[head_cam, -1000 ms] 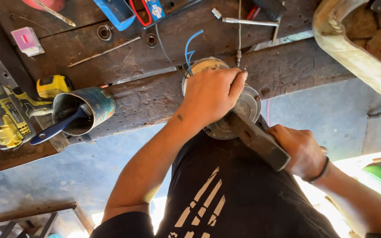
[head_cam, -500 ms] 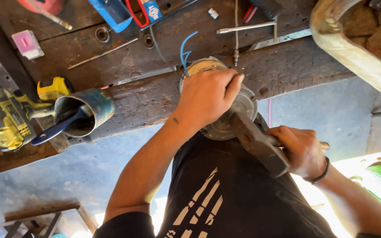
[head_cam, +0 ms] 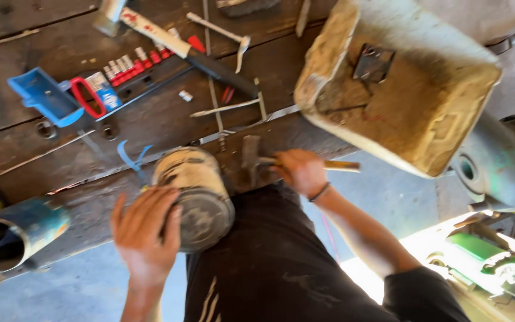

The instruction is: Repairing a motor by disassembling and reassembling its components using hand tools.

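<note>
Drum-shaped metal part [head_cam: 195,200] on our surface [head_cam: 150,125]: left hand [head_cam: 144,229] fingers spread against it, right hand [head_cam: 299,172] gripping hammer [head_cam: 257,161]; a glancing blow might strike them.

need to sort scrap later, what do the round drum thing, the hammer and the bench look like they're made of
Round drum part: likely metal, dull grey, coated in pale grime. Hammer in the right hand: dark metal-looking head, pale handle, probably wood. Workbench: rough planks, seemingly weathered dark wood with visible seams. The left hand touches the drum part.
</note>
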